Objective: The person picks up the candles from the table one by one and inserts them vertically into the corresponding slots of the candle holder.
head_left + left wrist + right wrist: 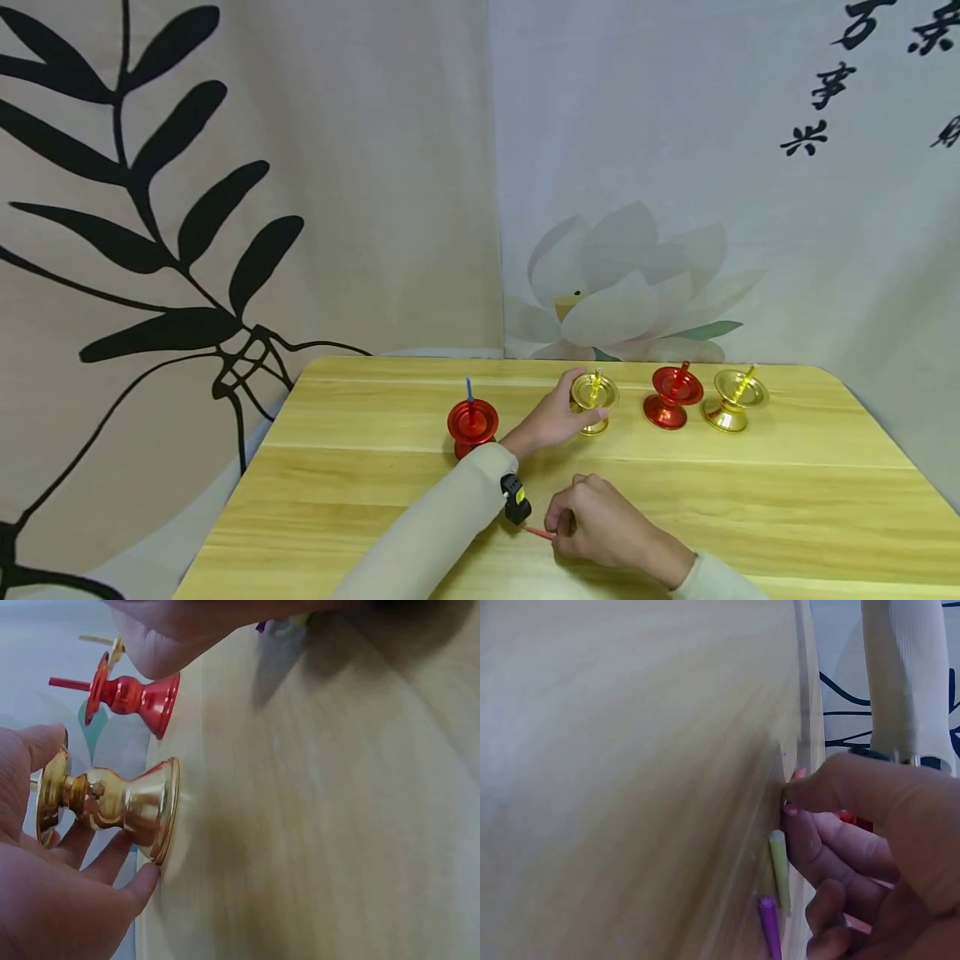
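Observation:
My left hand (557, 417) holds a gold candle holder (105, 796), thumb at its dish and fingers around its far side. The holder stands upright on the table, a yellow candle (596, 385) in its dish. My right hand (603, 521) is low over the table near the front, pinching a thin pink candle (537, 532) between thumb and finger. In the right wrist view, a pale yellow-green candle (780, 870) and a purple candle (769, 926) lie on the table beside the right fingers. Those two are hidden in the head view.
A red candle holder (473, 422) with a blue-tipped candle stands left of my left hand. Toward the right stand another red holder (666, 412) with a red candle and a gold holder (726, 414) with a yellow candle. A printed curtain (420, 183) hangs behind the wooden table (810, 508).

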A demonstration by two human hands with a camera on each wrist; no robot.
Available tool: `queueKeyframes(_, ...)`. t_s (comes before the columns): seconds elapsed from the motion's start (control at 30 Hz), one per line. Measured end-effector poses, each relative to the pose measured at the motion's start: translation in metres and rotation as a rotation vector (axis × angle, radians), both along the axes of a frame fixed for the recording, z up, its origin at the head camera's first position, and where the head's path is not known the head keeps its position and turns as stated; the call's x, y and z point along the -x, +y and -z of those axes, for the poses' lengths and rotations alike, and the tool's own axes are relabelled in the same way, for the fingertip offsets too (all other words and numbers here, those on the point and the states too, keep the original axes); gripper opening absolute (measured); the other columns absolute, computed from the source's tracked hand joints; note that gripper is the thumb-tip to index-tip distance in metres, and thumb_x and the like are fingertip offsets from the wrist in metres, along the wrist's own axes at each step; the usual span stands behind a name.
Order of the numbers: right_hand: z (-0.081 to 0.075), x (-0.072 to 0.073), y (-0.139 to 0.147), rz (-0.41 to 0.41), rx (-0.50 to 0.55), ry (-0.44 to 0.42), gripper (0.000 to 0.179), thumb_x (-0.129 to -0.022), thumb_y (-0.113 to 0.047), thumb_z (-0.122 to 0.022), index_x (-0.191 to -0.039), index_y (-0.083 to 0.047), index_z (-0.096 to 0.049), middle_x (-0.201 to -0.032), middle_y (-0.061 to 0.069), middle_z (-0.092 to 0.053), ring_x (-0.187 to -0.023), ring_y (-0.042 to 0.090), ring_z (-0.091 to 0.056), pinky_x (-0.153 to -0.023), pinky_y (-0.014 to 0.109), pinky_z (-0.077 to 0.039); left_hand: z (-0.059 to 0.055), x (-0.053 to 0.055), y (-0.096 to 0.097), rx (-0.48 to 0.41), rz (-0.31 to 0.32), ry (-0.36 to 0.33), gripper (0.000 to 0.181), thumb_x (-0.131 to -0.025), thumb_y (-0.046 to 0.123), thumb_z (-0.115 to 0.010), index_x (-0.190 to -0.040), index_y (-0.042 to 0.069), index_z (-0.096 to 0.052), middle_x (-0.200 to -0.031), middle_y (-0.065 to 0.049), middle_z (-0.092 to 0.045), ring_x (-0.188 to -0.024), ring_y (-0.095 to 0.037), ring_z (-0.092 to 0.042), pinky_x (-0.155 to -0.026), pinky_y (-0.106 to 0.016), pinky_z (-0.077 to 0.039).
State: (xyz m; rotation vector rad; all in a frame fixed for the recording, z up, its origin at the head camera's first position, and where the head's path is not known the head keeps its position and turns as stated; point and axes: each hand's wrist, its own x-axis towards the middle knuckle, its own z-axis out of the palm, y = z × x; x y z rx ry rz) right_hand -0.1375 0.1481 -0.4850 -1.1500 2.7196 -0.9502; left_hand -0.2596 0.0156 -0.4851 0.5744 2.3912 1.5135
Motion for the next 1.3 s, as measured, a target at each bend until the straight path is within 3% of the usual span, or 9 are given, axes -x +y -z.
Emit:
queueKeyframes(0.3,0.002,0.0,0.007,-0.056,0.008,0.018,0.024,-0.072,-0.008,-0.089,-0.081,-0.028,-0.079,-0.072,-0.033,-0.057,-0.074,-0.006,-0.048,-0.071,0.017,-0.04,0.0,-0.011,-0.014,-0.035,0.018,-0.008,0.084,-0.108,0.038,-0.074,-0.173,0.015,-0.026,-0.164,-0.017,-0.051,-0.152,-0.03,-0.048,-0.123,-0.052,-0.041)
queueKeyframes(0.53,-0.006,0.0,0.015,-0.081,0.107,-0.003,0.026,-0.07,-0.001,-0.085,-0.079,-0.025,-0.077,-0.073,-0.029,-0.058,-0.072,-0.004,-0.053,-0.067,0.017,-0.045,0.0,-0.016,-0.023,-0.039,0.029,-0.018,0.085,-0.108,0.036,-0.074,-0.173,0.011,-0.025,-0.164,-0.021,-0.049,-0.152,-0.033,-0.049,-0.124,-0.055,-0.039)
queueKeyframes(0.97,-0.03,0.017,0.023,0.0,0.241,0.096,0.028,-0.071,0.006,-0.077,-0.081,-0.02,-0.073,-0.077,-0.019,-0.066,-0.071,0.008,-0.063,-0.064,0.03,-0.056,0.0,-0.026,-0.034,-0.068,0.016,-0.026,0.081,-0.109,0.032,-0.074,-0.172,0.011,-0.027,-0.153,-0.017,-0.06,-0.139,-0.026,-0.061,-0.119,-0.048,-0.046)
queueKeyframes(1.13,-0.034,0.024,0.024,0.06,0.261,0.089,0.027,-0.074,0.004,-0.078,-0.082,-0.021,-0.074,-0.079,-0.018,-0.067,-0.071,0.009,-0.062,-0.06,0.026,-0.052,-0.001,-0.03,-0.038,-0.083,0.02,-0.042,0.079,-0.109,0.028,-0.073,-0.171,0.012,-0.027,-0.146,-0.014,-0.065,-0.132,-0.024,-0.065,-0.115,-0.045,-0.049)
queueKeyframes(1.3,-0.038,0.034,0.023,0.124,0.284,0.112,0.026,-0.078,0.003,-0.078,-0.081,-0.023,-0.073,-0.079,-0.021,-0.065,-0.068,0.009,-0.061,-0.056,0.024,-0.048,-0.001,-0.033,-0.042,-0.099,0.023,-0.035,0.076,-0.109,0.018,-0.071,-0.171,0.011,-0.028,-0.149,-0.018,-0.062,-0.138,-0.028,-0.061,-0.116,-0.045,-0.048)
